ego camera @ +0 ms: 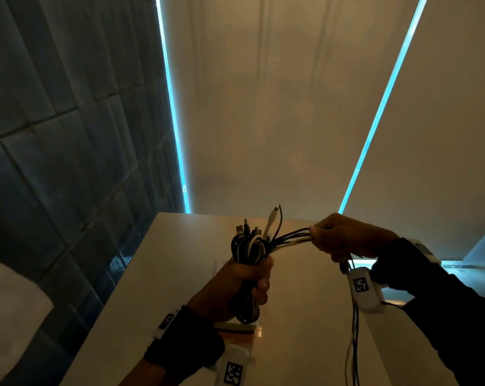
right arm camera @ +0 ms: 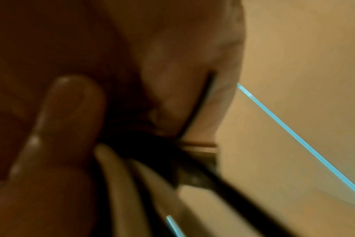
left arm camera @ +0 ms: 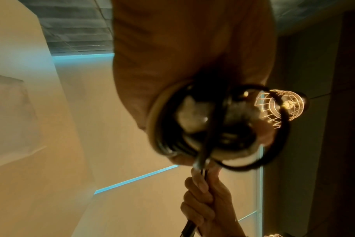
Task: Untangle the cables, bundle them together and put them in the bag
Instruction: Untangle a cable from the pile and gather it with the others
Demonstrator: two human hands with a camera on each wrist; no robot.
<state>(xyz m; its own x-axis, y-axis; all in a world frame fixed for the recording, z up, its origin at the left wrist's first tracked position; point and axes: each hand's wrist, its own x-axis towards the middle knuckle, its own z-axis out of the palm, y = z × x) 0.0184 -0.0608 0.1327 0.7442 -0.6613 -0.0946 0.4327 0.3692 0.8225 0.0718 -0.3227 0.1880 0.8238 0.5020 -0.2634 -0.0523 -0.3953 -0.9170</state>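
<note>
A bundle of black and white cables (ego camera: 248,249) is held above the pale table (ego camera: 297,330). My left hand (ego camera: 244,285) grips the looped bundle upright in its fist, plug ends sticking up from the top. My right hand (ego camera: 338,238) grips the loose strands stretched sideways from the bundle, and their tails (ego camera: 352,338) hang down below it. In the left wrist view the cable loops (left arm camera: 219,128) curl round under my palm, with the right hand (left arm camera: 205,202) holding the strands below. The right wrist view shows blurred cables (right arm camera: 172,176) against my fingers (right arm camera: 67,115). No bag shows clearly.
A dark tiled wall (ego camera: 68,135) stands to the left and light panels with cyan strips (ego camera: 380,112) behind the table. A flat pale object (ego camera: 235,327) lies on the table under my left hand. A caged lamp (left arm camera: 282,107) glows in the left wrist view.
</note>
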